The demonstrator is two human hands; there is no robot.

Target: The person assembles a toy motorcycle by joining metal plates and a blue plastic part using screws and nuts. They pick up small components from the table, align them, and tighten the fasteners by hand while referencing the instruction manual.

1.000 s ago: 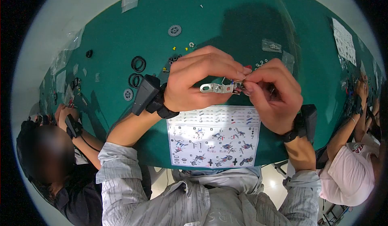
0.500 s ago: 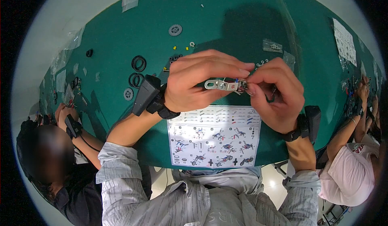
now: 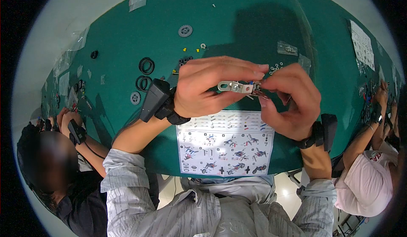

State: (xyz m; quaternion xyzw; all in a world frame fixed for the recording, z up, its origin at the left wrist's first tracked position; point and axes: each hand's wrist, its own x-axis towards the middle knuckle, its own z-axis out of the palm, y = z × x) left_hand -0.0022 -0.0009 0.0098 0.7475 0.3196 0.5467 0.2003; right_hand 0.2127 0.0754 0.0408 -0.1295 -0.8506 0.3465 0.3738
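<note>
Between my hands, above the table, is a small metal model assembly (image 3: pixel 237 87) with a slotted silver bracket, a screw head and a bit of blue. My left hand (image 3: pixel 207 82) is closed round it from the left, its fingers stretched along the far side. On the right, my right hand (image 3: pixel 294 97) pinches the assembly's right end between thumb and forefinger; the fingertips partly hide what is there. Under the hands lies a printed instruction sheet (image 3: pixel 224 146) with pictures of parts and motorcycle build steps.
On the green table (image 3: pixel 161 16) are black rubber tyres (image 3: pixel 146 66), a grey wheel (image 3: pixel 185 31), another wheel (image 3: pixel 135 98), yellow pieces (image 3: pixel 197 50), white nuts (image 3: pixel 277 67) and a small bag of screws (image 3: pixel 287 48). People sit at left and right, their hands on parts.
The assembly has shifted very slightly to the right with my left hand. My right thumb and forefinger have moved a little apart at its right end.
</note>
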